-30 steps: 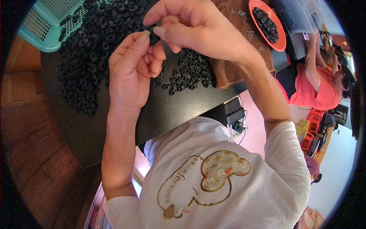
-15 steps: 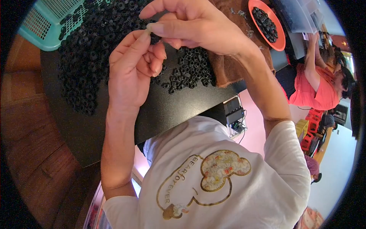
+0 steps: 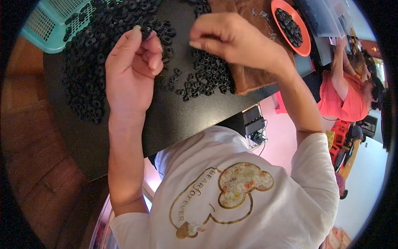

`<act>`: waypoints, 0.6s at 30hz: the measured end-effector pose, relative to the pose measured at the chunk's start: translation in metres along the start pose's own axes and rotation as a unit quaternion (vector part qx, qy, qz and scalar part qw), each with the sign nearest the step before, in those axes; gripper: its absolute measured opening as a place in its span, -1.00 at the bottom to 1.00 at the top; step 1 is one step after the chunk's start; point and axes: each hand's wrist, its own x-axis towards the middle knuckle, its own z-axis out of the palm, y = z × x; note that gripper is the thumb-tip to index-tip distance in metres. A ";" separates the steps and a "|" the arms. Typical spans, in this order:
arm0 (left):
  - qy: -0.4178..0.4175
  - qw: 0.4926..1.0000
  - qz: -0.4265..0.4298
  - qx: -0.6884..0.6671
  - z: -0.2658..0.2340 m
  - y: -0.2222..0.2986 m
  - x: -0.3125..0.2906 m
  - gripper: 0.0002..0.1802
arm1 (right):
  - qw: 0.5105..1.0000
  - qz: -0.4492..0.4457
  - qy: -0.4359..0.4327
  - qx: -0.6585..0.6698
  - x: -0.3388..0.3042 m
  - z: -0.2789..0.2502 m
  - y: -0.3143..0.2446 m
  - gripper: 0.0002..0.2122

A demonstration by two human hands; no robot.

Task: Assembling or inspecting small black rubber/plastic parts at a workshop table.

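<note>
Between the thumb and fingers of my left hand (image 3: 134, 68) is a small round black plastic part (image 3: 146, 32), held up over the table. My right hand (image 3: 236, 39) is apart from it, above the near side of the brown cloth (image 3: 246, 76). Motion smears its curled fingertips, so whether they hold anything cannot be made out. A large heap of round black plastic parts (image 3: 89, 74) lies beside and beyond my left hand. Smaller black pieces (image 3: 211, 74) are spread below my right hand, against the cloth. Several tiny metal springs (image 3: 263, 15) rest on the cloth.
A turquoise plastic basket (image 3: 52, 45) stands at the far left. An orange plate (image 3: 305, 49) of black parts is at the far right, beside a clear plastic box (image 3: 325, 18). The dark table's edge (image 3: 199, 126) curves before me. A person in a red shirt (image 3: 344, 93) sits to the right.
My hands have come apart. The right one has moved right, over the cloth, while the left has shifted slightly left with the black part now showing in its fingers.
</note>
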 end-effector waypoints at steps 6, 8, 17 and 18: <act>0.005 0.999 -0.007 -0.045 -0.006 0.001 0.003 -0.72 | 0.975 -0.014 -0.080 -0.207 -0.007 0.012 -0.007 -0.89; 0.001 0.999 -0.008 -0.043 -0.006 -0.001 0.003 -0.72 | 0.972 -0.013 -0.078 -0.221 -0.004 0.012 -0.009 -0.89; 0.017 1.000 -0.018 -0.010 0.002 -0.001 0.001 -0.74 | 0.962 -0.032 -0.080 -0.260 0.013 0.019 -0.010 -0.89; 0.014 1.000 -0.017 -0.008 0.002 0.000 0.000 -0.74 | 0.959 -0.033 -0.086 -0.269 0.014 0.019 -0.010 -0.89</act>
